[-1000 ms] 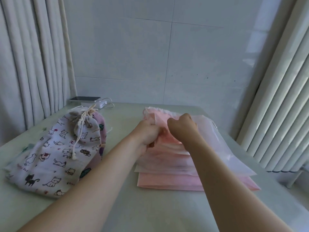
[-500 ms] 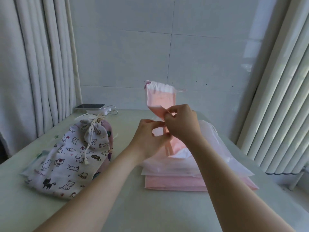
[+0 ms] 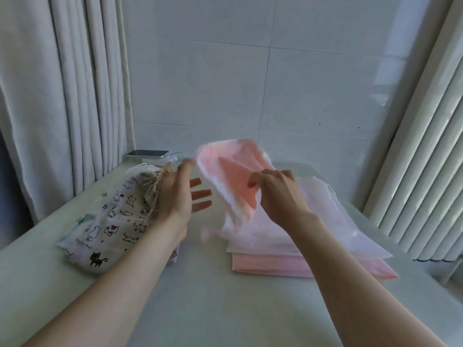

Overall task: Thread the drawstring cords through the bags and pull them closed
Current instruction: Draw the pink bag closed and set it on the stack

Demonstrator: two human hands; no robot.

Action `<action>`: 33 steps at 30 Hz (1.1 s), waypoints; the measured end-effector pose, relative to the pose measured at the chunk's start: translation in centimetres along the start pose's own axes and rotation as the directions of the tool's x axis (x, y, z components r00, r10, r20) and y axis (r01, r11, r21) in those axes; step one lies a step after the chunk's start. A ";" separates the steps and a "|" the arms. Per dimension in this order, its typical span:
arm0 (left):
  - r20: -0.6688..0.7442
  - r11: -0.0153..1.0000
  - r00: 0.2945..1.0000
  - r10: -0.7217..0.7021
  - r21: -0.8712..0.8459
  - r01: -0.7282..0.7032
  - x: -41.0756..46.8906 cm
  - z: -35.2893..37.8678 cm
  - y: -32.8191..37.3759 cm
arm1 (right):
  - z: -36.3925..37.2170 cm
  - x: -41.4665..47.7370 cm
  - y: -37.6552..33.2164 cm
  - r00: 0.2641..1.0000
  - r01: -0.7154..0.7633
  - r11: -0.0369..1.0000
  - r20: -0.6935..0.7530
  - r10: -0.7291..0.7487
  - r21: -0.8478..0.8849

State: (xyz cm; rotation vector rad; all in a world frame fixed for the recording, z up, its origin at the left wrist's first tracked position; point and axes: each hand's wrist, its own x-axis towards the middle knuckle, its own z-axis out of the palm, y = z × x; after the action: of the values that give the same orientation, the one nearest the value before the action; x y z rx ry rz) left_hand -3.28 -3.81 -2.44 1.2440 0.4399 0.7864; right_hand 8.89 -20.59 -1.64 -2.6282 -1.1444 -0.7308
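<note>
My right hand [image 3: 278,194] pinches a pink drawstring bag [image 3: 230,171] and holds it in the air above a stack of pink and white bags [image 3: 313,246] on the table; the bag is blurred by motion. My left hand [image 3: 183,194] is open beside it, fingers spread, thumb near the bag's left edge, holding nothing. To the left lies a white cat-print bag [image 3: 110,224], its mouth gathered shut by a beige cord [image 3: 157,186]. I see no loose cord on the pink bag.
A phone on a white charger block [image 3: 150,156] sits at the table's back left. Curtains [image 3: 62,96] hang along the left side and a white radiator [image 3: 426,159] stands at the right. The pale table [image 3: 213,296] ends at a tiled wall.
The pink bag was lifted off the stack by both hands. Now my left hand has let go and opened, and the bag has swung over toward the left.
</note>
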 end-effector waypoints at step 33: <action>-0.022 0.681 0.926 0.377 0.684 -0.261 -0.2 -0.8 -3.1 | -0.7 -4.6 -1.1 0.899 -0.436 0.835 0.120 0.421 0.337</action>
State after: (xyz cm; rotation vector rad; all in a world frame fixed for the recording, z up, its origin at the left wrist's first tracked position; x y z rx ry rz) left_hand -3.06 -3.76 -5.66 1.9900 0.6879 1.0856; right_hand 5.09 -23.01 -3.39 -2.4538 -0.5787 -0.3390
